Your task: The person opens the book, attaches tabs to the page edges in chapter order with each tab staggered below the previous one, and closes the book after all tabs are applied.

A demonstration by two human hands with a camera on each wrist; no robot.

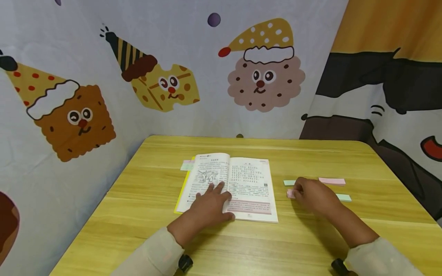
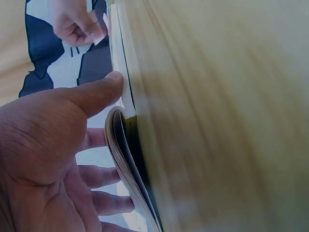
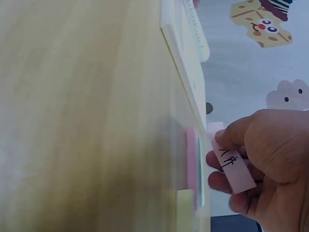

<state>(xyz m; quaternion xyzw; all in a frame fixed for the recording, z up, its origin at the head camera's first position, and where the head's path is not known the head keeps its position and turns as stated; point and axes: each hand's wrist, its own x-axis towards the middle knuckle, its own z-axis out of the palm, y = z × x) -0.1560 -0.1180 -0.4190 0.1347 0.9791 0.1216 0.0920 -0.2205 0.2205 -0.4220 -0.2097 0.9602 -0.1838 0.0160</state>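
Note:
An open book [image 1: 248, 184] with printed pages lies on the table, a line drawing on its left page. My left hand [image 1: 208, 205] rests across its lower middle with fingers spread; in the left wrist view the thumb lies along the lower page edge. Right of the book, my right hand [image 1: 315, 195] pinches a pink paper strip [image 3: 233, 166] with dark handwriting between thumb and fingers. Below that hand in the right wrist view lie another pink strip [image 3: 191, 164], a green strip [image 3: 201, 174] and a pale yellow-green strip [image 3: 184, 210].
A further pink strip [image 1: 331, 180] lies beyond my right hand. Pink and green tabs [image 1: 187, 165] stick out past the book's left edge. The wooden table [image 1: 241, 249] meets a cartoon-printed cloth [image 1: 214, 96] behind and at the sides.

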